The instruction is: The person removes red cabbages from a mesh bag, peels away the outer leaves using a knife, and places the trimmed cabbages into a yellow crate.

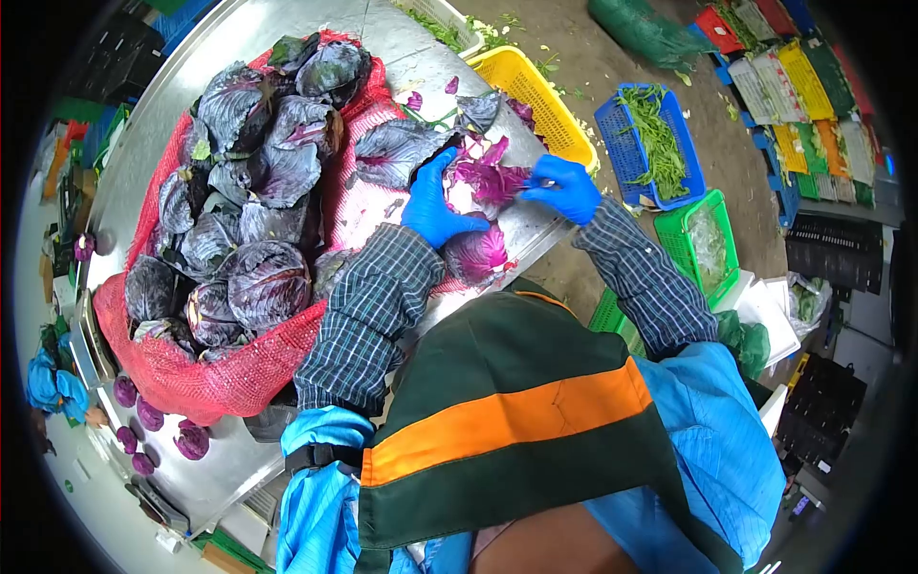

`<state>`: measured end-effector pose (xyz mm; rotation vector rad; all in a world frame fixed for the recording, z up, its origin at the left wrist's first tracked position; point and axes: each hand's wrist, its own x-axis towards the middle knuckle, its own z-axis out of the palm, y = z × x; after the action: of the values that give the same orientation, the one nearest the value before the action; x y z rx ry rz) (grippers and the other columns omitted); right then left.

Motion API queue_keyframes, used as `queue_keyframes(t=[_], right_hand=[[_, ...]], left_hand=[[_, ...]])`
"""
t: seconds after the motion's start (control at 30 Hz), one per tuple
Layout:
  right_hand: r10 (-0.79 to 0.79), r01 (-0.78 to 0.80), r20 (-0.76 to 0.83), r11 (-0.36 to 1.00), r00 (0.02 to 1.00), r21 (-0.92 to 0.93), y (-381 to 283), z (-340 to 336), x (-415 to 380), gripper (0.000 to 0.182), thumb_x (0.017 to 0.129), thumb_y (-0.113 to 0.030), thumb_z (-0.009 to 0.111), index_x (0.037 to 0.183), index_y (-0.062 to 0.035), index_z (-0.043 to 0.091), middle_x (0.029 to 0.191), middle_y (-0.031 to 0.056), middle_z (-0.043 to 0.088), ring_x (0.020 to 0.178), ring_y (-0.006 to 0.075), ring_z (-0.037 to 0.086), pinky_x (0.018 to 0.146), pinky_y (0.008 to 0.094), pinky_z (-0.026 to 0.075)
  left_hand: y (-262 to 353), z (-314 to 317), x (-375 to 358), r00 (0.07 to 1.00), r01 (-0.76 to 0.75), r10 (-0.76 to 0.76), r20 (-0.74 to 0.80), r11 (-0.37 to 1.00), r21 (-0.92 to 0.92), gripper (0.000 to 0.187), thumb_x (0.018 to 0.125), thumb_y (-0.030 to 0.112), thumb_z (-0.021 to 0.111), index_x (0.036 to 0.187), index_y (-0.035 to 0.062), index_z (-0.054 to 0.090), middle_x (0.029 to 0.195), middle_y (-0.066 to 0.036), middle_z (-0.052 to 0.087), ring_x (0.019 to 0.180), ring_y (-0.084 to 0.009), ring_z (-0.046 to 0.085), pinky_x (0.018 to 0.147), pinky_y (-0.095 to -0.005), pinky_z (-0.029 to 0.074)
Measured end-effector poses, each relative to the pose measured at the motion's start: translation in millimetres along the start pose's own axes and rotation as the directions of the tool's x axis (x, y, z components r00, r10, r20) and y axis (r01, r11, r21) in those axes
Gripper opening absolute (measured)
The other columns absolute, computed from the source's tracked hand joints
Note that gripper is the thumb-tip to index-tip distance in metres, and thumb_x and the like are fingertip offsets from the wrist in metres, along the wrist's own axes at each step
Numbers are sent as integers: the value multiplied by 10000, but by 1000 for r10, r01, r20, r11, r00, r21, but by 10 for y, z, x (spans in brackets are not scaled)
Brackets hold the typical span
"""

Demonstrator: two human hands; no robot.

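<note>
Both my hands wear blue gloves over the corner of a metal table. My left hand (pixel 435 206) curves around a partly peeled red cabbage (pixel 465 194), thumb toward me and fingers on the far side. Pinched in my right hand (pixel 564 189) is the edge of a torn purple cabbage leaf (pixel 497 182). Just below my left thumb lies another bright purple cabbage (pixel 478 254). A dark outer leaf (pixel 397 151) rests beyond my left hand. On the left, a red mesh sack (pixel 225 378) lies opened around several dark, unpeeled red cabbages (pixel 269 285).
Past the table's edge (pixel 421 48) stands a yellow basket (pixel 545 100). Farther right on the floor are a blue crate (pixel 622 153) of green leaves and a green crate (pixel 712 230). Several small peeled cabbages (pixel 192 440) sit at the left. Another person's blue sleeve (pixel 57 383) shows there.
</note>
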<state>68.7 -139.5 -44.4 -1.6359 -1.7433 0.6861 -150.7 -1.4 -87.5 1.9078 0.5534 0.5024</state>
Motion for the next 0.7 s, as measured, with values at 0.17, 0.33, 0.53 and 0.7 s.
queue_keyframes(t=[0.17, 0.33, 0.53, 0.7], right_hand=[[181, -164, -257, 983, 949, 88, 30, 90, -148, 334, 664, -168, 798, 933, -49, 640, 864, 62, 573, 787, 192, 591, 699, 316, 471], [206, -224, -161, 970, 965, -98, -465, 438, 65, 450, 674, -189, 781, 1079, -90, 611, 1028, 67, 586, 869, 213, 617, 792, 320, 495], [278, -295, -115, 939, 954, -178, -395, 400, 157, 317, 713, -232, 733, 969, -90, 610, 927, 96, 582, 834, 275, 613, 717, 363, 494], [89, -74, 37, 952, 995, -298, -404, 379, 51, 272, 785, -259, 650, 998, -97, 607, 916, 109, 568, 813, 317, 602, 677, 409, 491]], left_hand=[[158, 51, -11, 991, 72, -62, -119, 994, 78, 1102, 435, 290, 914, 1357, 77, 349, 1249, -176, 422, 1151, -333, 450, 997, -416, 386], [197, 113, -12, 985, 132, -115, -128, 982, 132, 1128, 435, 327, 915, 1364, 77, 325, 1234, -185, 429, 1147, -345, 455, 967, -440, 410], [216, 119, 20, 981, 172, -145, -128, 956, 236, 1136, 425, 391, 916, 1354, 96, 332, 1233, -204, 420, 1124, -367, 475, 945, -464, 430], [226, 160, -8, 983, 171, -144, -117, 951, 259, 1136, 410, 385, 922, 1340, 64, 354, 1225, -194, 426, 1123, -353, 474, 954, -447, 428]])
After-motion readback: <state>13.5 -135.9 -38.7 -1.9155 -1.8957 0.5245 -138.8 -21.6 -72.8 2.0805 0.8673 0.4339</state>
